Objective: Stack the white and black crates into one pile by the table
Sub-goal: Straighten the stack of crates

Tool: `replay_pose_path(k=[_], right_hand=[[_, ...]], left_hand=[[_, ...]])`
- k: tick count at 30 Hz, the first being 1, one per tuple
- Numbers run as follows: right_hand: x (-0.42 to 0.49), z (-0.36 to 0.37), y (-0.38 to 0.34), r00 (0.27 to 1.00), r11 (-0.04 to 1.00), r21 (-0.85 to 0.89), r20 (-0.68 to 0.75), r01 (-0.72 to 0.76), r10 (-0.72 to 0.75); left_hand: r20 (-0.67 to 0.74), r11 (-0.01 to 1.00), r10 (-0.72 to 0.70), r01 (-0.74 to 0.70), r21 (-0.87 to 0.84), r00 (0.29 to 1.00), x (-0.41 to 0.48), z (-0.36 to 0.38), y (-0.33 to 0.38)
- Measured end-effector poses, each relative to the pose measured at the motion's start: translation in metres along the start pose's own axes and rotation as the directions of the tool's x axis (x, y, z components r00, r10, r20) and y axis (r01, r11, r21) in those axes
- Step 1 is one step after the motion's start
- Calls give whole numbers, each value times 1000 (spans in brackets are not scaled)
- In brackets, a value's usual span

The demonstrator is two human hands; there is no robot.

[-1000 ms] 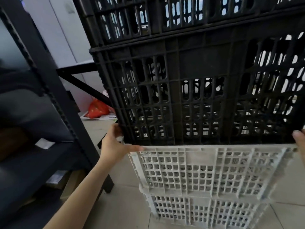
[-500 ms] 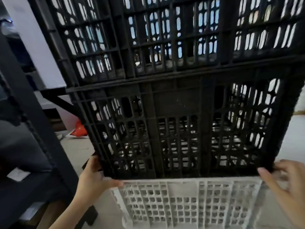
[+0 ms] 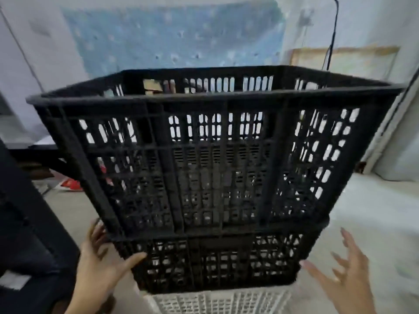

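Black plastic on white: upper black crate (image 3: 204,155) sits in the lower black crate (image 3: 217,261), which sits on the white crate (image 3: 217,302), only its top showing at 6 o'clock. Pile is on the floor, table (image 3: 27,150) at 9 o'clock.

Left hand (image 3: 99,264) at 7 o'clock: spread flat on the lower black crate's corner, thumb across the front face, gripping nothing. Right hand (image 3: 344,275) at 5 o'clock: fingers splayed, just off the crate, holding nothing.

Risks, my read: upper crate looks skewed, so if it isn't seated it could rock or slide. Tall pile, and a one-sided push from the left could tip it toward 3 o'clock.
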State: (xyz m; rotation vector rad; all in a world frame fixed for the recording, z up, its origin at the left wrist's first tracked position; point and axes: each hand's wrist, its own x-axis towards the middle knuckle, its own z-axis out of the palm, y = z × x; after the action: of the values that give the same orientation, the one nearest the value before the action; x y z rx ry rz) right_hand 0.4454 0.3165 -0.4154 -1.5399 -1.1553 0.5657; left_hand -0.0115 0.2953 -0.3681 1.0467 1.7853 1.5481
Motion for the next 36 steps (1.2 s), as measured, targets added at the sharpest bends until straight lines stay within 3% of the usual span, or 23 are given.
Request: replay_pose_path(k=[2, 5, 8, 18, 36], right_hand=[[16, -11, -43, 984, 998, -31, 168, -56, 61], [32, -12, -87, 930, 997, 29, 365, -68, 53], [33, -7, -97, 940, 991, 17, 320, -132, 120], [38, 0, -107, 928, 961, -144, 259, -235, 266], [48, 25, -113, 915, 952, -84, 263, -295, 307]], left_hand=[[123, 994, -64, 53, 92, 990, 0, -5, 25], [161, 977, -108, 75, 200, 981, 1, -1, 58], [188, 950, -94, 32, 311, 978, -7, 2, 77], [124, 916, -121, 63, 397, 985, 1, -3, 91], [141, 933, -240, 188, 308, 960, 53, 1, 83]])
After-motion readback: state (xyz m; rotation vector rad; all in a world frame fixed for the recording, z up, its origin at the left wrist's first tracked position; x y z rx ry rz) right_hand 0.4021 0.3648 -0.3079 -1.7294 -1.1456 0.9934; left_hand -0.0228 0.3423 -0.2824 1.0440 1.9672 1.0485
